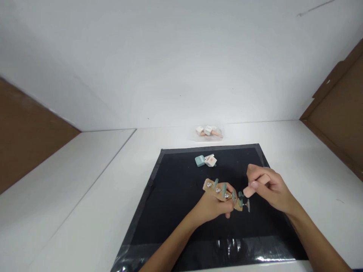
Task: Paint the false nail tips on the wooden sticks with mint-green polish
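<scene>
My left hand (214, 209) is wrapped round a tan strip (209, 184) that slants down to the right. Silver metal knobs (218, 190) and several green upright pieces (224, 189) stand along it. From the strip's right end a thin stem with a small flat end piece (248, 205) sticks out. My right hand (273, 189), beside that end, pinches a short pale pink block (256, 186) between thumb and fingers. The block's lower tip is close to a dark green piece (241, 195); whether they touch, I cannot tell.
A black mat (170, 189) lies under both hands on the white table (93, 211). Toward its back edge are a teal box (200, 161) and a white box (210, 161). Behind stands a clear tray (208, 138) with white and pinkish items. Brown panels (340, 105) flank the table.
</scene>
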Demonstrator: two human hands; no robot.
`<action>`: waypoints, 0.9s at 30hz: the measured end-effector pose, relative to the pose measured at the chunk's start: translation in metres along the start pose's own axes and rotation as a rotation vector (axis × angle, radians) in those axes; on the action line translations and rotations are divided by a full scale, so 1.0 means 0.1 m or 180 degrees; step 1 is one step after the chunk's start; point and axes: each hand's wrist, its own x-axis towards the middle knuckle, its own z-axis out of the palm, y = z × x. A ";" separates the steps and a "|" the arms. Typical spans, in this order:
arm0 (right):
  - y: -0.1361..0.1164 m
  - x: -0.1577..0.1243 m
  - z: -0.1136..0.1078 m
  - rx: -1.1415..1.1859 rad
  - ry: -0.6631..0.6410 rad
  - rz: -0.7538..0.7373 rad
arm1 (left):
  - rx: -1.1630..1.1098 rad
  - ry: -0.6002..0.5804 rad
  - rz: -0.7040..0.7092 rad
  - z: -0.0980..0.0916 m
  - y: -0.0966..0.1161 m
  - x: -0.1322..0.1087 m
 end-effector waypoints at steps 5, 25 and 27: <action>-0.02 0.02 0.00 -0.0159 -0.0223 -0.0036 | 0.0020 -0.0010 -0.0011 0.02 -0.01 0.01; -0.03 0.03 0.00 -0.0229 -0.0029 0.0221 | -0.0023 -0.0032 0.0005 0.02 -0.02 0.01; -0.02 0.02 0.00 -0.0103 -0.0026 0.0256 | -0.0026 -0.0011 0.0002 0.02 -0.01 0.01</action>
